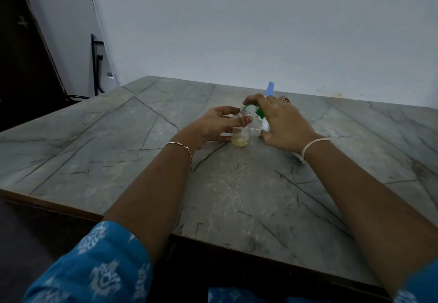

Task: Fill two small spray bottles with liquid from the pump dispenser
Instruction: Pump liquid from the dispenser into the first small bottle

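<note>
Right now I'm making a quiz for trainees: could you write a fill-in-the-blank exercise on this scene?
1. The left hand holds the small clear bottle, whose liquid is pale ____.
2. The right hand grips the pump dispenser, whose spout is ____.
3. Behind the right hand stands a second bottle, and its top is coloured ____.

Missing words: yellow; green; blue.

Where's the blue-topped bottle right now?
Head view: the blue-topped bottle shows right of centre, near the table's far edge, just behind the right hand on the pump dispenser.
</note>
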`<state>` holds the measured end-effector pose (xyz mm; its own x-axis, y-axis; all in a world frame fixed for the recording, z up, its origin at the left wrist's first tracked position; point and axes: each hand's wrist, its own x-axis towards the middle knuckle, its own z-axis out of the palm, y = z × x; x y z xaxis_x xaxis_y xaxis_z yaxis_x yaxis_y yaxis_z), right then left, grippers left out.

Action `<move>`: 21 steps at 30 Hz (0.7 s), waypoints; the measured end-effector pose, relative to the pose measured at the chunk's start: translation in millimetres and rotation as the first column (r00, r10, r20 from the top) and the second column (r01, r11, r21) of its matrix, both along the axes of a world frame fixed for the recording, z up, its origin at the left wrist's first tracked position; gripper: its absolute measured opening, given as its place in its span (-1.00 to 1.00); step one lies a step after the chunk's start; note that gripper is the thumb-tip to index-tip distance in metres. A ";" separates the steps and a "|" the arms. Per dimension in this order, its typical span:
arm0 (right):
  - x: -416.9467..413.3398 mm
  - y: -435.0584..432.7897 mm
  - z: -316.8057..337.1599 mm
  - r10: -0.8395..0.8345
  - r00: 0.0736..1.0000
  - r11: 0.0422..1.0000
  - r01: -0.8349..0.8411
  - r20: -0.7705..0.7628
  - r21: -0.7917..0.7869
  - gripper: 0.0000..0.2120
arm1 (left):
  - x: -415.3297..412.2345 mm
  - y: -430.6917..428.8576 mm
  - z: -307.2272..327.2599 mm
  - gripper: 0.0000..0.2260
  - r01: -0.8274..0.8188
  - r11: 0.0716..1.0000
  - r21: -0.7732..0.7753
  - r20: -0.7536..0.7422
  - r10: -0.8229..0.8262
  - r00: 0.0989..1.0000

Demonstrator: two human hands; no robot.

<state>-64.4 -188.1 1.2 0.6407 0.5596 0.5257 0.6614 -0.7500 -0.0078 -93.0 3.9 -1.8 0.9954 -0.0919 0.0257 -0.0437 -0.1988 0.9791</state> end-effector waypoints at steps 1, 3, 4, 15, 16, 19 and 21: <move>-0.3 1.3 0.2 0.006 1.000 1.000 -0.005 -0.004 0.010 -0.34 | 0.1 0.3 0.1 -0.60 -0.001 1.000 0.002 0.002 0.001 1.000; -1.5 2.2 0.6 0.007 1.000 1.000 -0.006 -0.009 0.017 -0.35 | 0.0 0.9 0.6 -0.60 0.000 1.000 0.000 0.002 0.000 1.000; -2.3 2.2 0.7 0.003 1.000 1.000 -0.003 -0.006 0.016 -0.35 | -0.3 1.0 1.0 -0.60 -0.002 1.000 0.000 0.004 0.002 1.000; -4.8 -4.1 1.7 -0.019 1.000 0.999 0.019 0.008 -0.031 -0.27 | 0.3 -2.3 2.6 -0.59 -0.022 1.000 0.022 0.001 0.022 1.000; -4.7 -2.6 2.3 -0.012 1.000 1.000 0.012 0.003 -0.018 -0.30 | 0.4 -2.4 2.8 -0.56 -0.021 1.000 0.021 -0.002 0.021 1.000; -4.9 1.2 3.0 -0.001 1.000 1.000 0.001 0.003 0.013 -0.34 | 0.5 -2.6 2.6 -0.53 -0.022 1.000 0.012 -0.008 0.022 1.000; -5.2 0.8 2.0 -0.008 1.000 1.000 0.008 0.016 0.008 -0.32 | 0.8 -2.1 2.4 -0.52 -0.021 1.000 0.008 -0.009 0.021 1.000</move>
